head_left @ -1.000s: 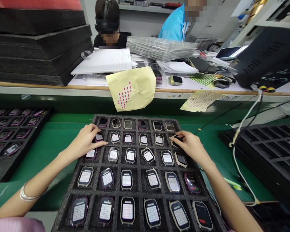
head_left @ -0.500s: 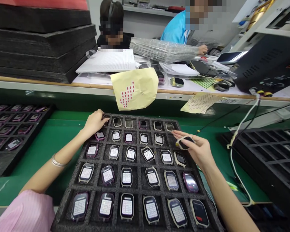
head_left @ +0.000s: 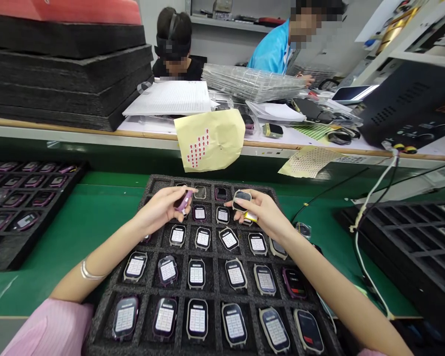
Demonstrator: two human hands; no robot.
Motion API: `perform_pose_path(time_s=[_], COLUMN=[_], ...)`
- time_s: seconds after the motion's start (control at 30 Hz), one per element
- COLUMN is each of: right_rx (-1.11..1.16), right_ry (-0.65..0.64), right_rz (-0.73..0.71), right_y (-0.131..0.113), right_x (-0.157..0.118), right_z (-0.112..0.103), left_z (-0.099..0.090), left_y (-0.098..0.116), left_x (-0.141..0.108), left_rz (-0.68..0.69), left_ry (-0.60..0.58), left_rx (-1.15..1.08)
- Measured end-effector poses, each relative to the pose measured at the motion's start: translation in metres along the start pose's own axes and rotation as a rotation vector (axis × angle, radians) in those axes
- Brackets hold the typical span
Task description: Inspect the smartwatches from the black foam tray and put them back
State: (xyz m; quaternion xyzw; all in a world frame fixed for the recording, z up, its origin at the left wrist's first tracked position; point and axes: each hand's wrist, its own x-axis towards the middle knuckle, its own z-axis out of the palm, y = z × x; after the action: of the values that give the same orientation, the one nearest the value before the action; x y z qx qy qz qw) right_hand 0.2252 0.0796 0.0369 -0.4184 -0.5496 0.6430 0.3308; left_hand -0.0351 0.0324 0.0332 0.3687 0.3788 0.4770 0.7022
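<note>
My left hand [head_left: 163, 210] grips a purple smartwatch body [head_left: 184, 201] between thumb and fingers, tilted so its side edge shows. In my right hand [head_left: 261, 210] is a silver-framed smartwatch body [head_left: 242, 199], with a small yellow piece [head_left: 250, 216] hanging below it. Both hands are above a black foam tray [head_left: 218, 291] divided into compartments. Many hold watch bodies, most with lit white screens, such as this one [head_left: 197, 274]. At the lower right, a watch with a dark screen [head_left: 308, 330] shows a red mark. My forearms and hands cover some compartments.
Another foam tray with purple watches [head_left: 7, 247] lies at left on the green mat [head_left: 96, 207]. Black foam trays [head_left: 404, 237] stand at right beside a white cable [head_left: 356, 227]. Behind are a shelf edge [head_left: 133, 141], stacked foam [head_left: 59, 84], papers [head_left: 170, 96], a dark box [head_left: 411, 109] and two people.
My left hand has lifted a purple watch from the tray's far left corner and moved right. My right hand has moved left with the silver-framed watch, bringing the hands closer together.
</note>
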Motion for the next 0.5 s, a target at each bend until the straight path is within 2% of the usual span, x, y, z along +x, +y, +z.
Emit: perform_pose_path(time_s=[0.1, 0.27, 0.37, 0.5], right_rx=[0.000, 0.142, 0.191, 0.125], right_ry=[-0.028, -0.138, -0.181, -0.188], right_rz=[-0.033, -0.002, 0.006, -0.033], right_y=[0.002, 0.007, 0.009, 0.011], right_x=[0.005, 0.001, -0.001, 0.000], right_z=[0.007, 0.013, 0.013, 0.010], left_z=[0.009, 0.012, 0.012, 0.012], left_y=[-0.004, -0.009, -0.011, -0.017], left_x=[-0.005, -0.011, -0.010, -0.009], left_rz=[0.044, 0.147, 0.167, 0.189], left_ry=[-0.015, 0.034, 0.059, 0.078], left_rx=[0.137, 0.460, 0.526, 0.554])
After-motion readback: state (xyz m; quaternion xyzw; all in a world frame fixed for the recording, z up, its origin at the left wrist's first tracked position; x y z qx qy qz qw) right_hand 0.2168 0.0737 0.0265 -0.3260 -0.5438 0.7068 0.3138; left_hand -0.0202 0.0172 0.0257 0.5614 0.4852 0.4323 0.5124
